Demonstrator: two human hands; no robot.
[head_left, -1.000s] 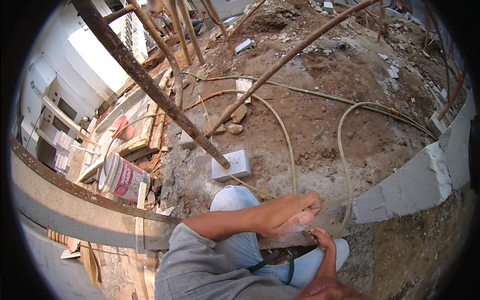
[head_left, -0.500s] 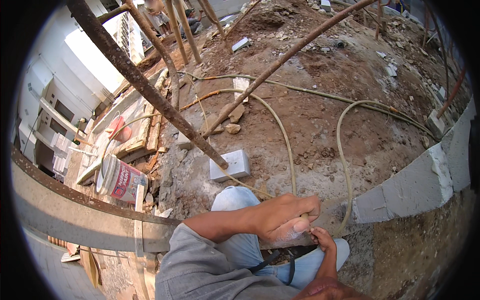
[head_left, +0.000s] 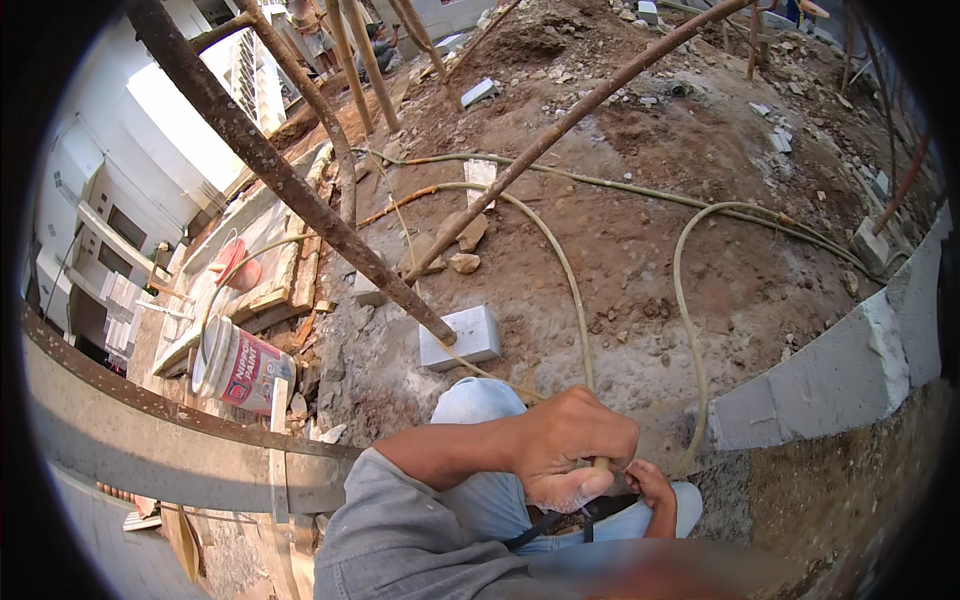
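Observation:
My left hand (head_left: 578,448) is closed, its fingers curled over and the thumb pressed beneath. A short bit of pale yellow shows between thumb and fingers, matching the garden hose (head_left: 574,290) that runs from the dirt to behind this hand. Close beside it on the right, my right hand (head_left: 652,483) has its fingers bent together; what they grip, if anything, is hidden. Another stretch of pale hose (head_left: 681,300) curves down toward the right hand. Both hands are above my blue jeans (head_left: 478,400), where a black strap (head_left: 588,525) hangs.
A rusty pole (head_left: 300,205) slants down to a grey block (head_left: 462,337) in front of my knee. Left stand a paint bucket (head_left: 245,365) and a concrete beam (head_left: 180,440). A low grey wall (head_left: 800,395) curves along the right. People (head_left: 375,50) are far back.
My left thumb has shifted slightly down and left, showing more of the pale piece in the grip. My right hand has moved a little right and down. The hose lies as before.

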